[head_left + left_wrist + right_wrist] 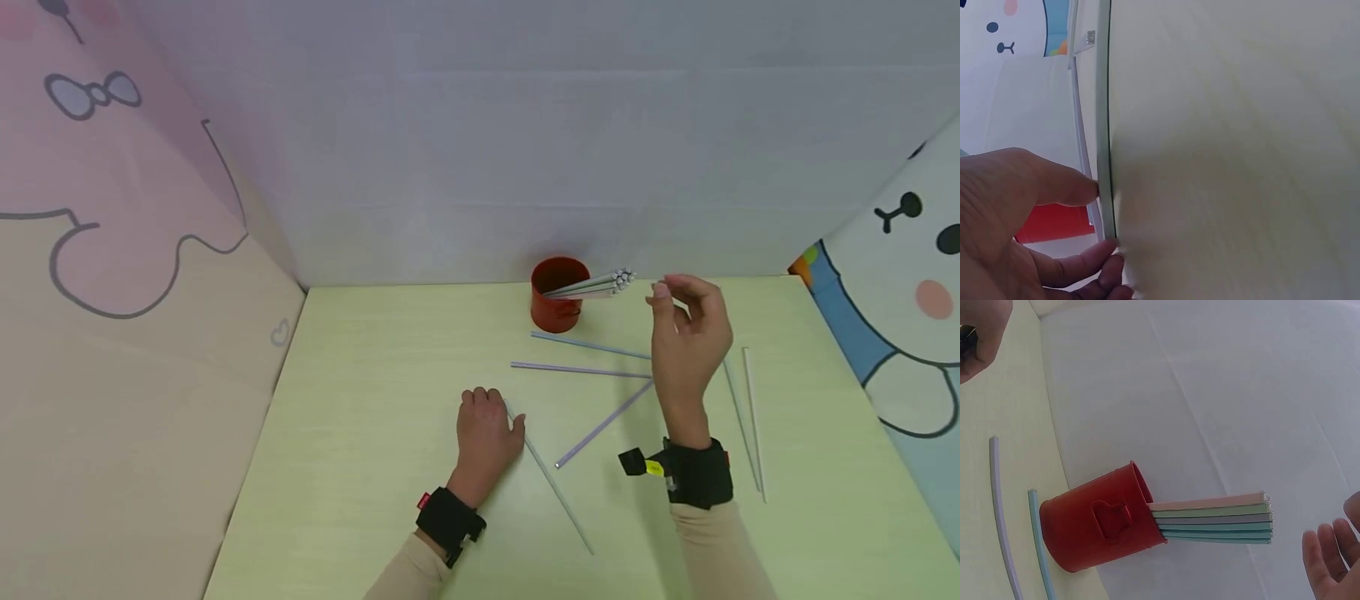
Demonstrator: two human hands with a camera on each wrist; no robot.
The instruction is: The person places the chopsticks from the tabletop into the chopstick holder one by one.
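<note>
My left hand is low over the table, with thumb and fingertips at the upper end of a pale green stick. In the left wrist view the thumb presses that stick's side, and a fingertip meets its end. My right hand is raised to the right of a red cup, fingers loosely curled with nothing visible between them. Out of the cup leans a bundle of slender pastel sticks, pink, green, lilac and teal. A gap separates their tips from the right fingertips.
On the table lie a blue stick, a lilac stick and a purple stick, partly behind the right hand. Further right are a white stick and a pale green one. A white cloth wall stands behind.
</note>
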